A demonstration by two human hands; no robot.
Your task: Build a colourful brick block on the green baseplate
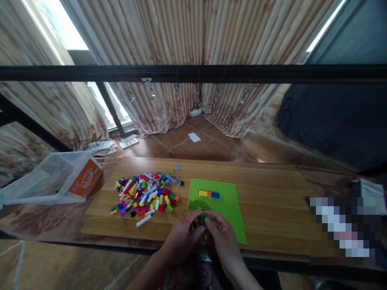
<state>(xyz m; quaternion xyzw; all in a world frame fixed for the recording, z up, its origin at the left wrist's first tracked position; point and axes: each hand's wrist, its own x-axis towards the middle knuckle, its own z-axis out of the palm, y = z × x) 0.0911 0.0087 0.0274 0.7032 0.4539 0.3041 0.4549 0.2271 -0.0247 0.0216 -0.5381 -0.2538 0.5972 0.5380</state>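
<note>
The person's left hand (185, 233) and right hand (223, 235) meet at the fingertips, thumbs and fingers curled in close with only a narrow gap between them. Together they pinch a small dark green piece (203, 218), which sits right between the two thumbs and index fingers. Much of it is hidden by the fingers, so its full shape and its studs cannot be made out; a bit of lighter green shows beside it, and whether that belongs to the held piece cannot be told.

Both hands are over the near edge of a flat, studded lime green baseplate (234, 219), which stretches beyond them and to the right of the right hand. Just beyond the fingertips, a short straight row lies on the baseplate: a yellow brick (202, 193), an orange brick (209, 194) and a blue brick (215, 195), end to end. To the left of the left hand, a loose heap of mixed bricks (145, 191) spreads over the wooden board (272, 201), with a long white brick (143, 220) at its near edge. Farther left, well apart from the hands, stands a clear plastic box (65, 161) with an orange label (85, 180).
</note>
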